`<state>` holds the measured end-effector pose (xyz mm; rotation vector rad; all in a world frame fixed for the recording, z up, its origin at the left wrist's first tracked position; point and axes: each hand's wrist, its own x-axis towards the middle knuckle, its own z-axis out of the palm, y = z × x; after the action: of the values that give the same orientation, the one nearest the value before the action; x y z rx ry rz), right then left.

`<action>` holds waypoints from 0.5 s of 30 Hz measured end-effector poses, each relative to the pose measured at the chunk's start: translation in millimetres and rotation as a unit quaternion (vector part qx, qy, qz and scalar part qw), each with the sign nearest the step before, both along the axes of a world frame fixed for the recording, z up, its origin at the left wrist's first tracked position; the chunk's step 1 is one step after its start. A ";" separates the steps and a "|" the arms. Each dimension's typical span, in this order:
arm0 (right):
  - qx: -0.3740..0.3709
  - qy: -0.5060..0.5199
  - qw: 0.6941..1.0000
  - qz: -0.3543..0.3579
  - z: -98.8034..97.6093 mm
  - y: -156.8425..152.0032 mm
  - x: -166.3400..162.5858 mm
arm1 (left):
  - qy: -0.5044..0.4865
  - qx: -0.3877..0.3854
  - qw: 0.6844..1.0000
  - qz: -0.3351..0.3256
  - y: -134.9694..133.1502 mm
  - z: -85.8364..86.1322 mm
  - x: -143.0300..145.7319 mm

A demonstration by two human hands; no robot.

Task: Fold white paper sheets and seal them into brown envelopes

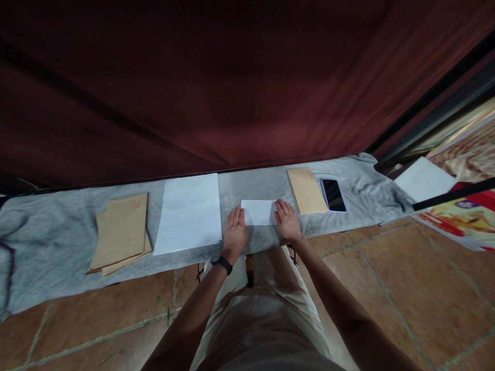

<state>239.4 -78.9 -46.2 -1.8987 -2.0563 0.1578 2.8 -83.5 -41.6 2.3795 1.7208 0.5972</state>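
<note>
A small white folded-looking paper (258, 212) lies flat on the grey cloth between my hands. At its left edge rests my left hand (235, 231), fingers stretched out flat and pointing away from me. My right hand (286, 221) lies flat over the paper's right edge, its fingers also extended. To the left is a large white sheet of paper (188, 212), or a stack of them. One brown envelope (307, 190) sits just right of my right hand.
Several brown envelopes (121, 226) lie overlapped at the left. A phone (333, 195) with a dark screen lies at the right. The grey cloth (363, 190) covers a narrow bench against a dark red curtain (247, 103). Printed boxes (464, 216) stand beyond a dark rail.
</note>
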 end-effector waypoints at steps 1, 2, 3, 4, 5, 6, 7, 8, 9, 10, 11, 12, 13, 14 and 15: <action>0.001 0.005 1.000 -0.001 1.2 2.0 -0.3 | -0.006 0.005 1.000 0.002 -1.6 -0.4 -0.8; 0.002 0.009 1.000 -0.002 2.5 4.5 -0.9 | -0.011 0.010 1.000 0.002 -3.4 -0.7 -1.6; 0.002 0.014 1.000 -0.001 4.0 7.4 -1.7 | -0.016 0.015 1.000 0.001 -5.2 -1.0 -2.2; 0.000 0.018 1.000 -0.001 5.6 10.7 -2.9 | -0.019 0.018 1.000 -0.001 -7.0 -1.1 -2.7; -0.005 0.020 1.000 0.001 7.4 14.3 -4.2 | -0.021 0.019 1.000 -0.005 -8.7 -1.0 -3.2; -0.012 0.020 1.000 0.003 9.3 18.1 -5.7 | -0.022 0.018 1.000 -0.009 -10.2 -0.9 -3.6; -0.021 0.019 1.000 0.006 11.4 22.1 -7.2 | -0.022 0.016 1.000 -0.011 -11.4 -0.6 -3.8; -0.031 0.016 0.999 0.008 13.7 26.0 -8.5 | -0.020 0.012 1.000 -0.012 -12.3 -0.2 -4.0; -0.041 0.013 0.999 0.009 16.1 29.9 -9.5 | -0.017 0.007 1.000 -0.012 -13.0 0.3 -4.1; -0.052 0.009 0.999 0.010 18.7 33.6 -10.3 | -0.014 0.004 1.000 -0.011 -13.4 0.7 -4.1; -0.062 0.006 0.998 0.010 21.4 37.0 -10.7 | -0.011 0.002 1.000 -0.009 -13.6 1.3 -4.0; -0.071 0.002 0.997 0.009 24.2 40.1 -10.8 | -0.008 0.002 1.000 -0.008 -13.8 1.8 -3.9; -0.081 -0.002 0.997 0.009 26.9 42.8 -10.6 | -0.006 0.003 1.000 -0.008 -13.9 2.3 -3.9; -0.091 -0.006 0.996 0.007 29.4 45.0 -10.2 | -0.004 0.004 1.000 -0.007 -14.0 2.8 -3.8; -0.100 -0.009 0.995 0.005 31.8 46.7 -9.7 | -0.002 0.005 1.000 -0.007 -14.1 3.4 -3.7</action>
<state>229.7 -32.2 -14.4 -2.0119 -2.1329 0.3626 -1.0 -97.5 -38.2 2.3939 1.7019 0.6106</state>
